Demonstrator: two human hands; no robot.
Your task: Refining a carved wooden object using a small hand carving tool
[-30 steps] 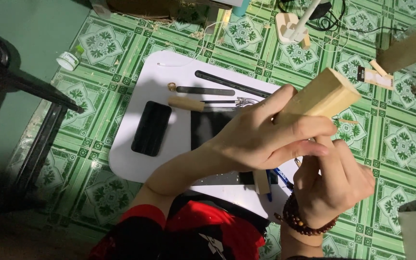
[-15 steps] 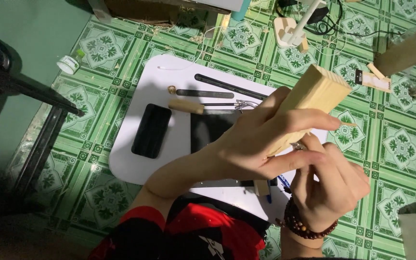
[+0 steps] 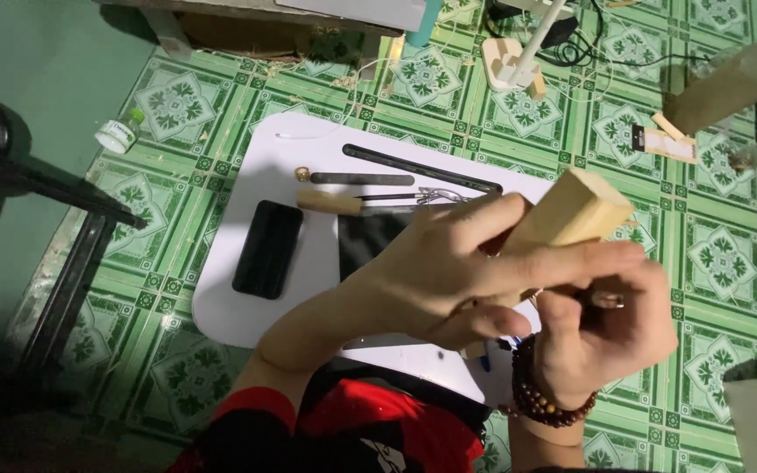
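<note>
Since half a second ago the block (image 3: 571,213) has tipped a little flatter and sits slightly lower in view, and the right hand (image 3: 602,337) has slid up closer under the left fingers. The left hand (image 3: 449,267) wraps the pale wooden block, its fingers (image 3: 562,265) curled shut across the near face, holding it raised above the white board (image 3: 256,166) on the green tiled floor (image 3: 177,105). The right hand is closed just below the block, touching the left fingers; what it grips is hidden. A black phone (image 3: 267,249) and a wooden-handled tool (image 3: 335,202) lie on the board.
</note>
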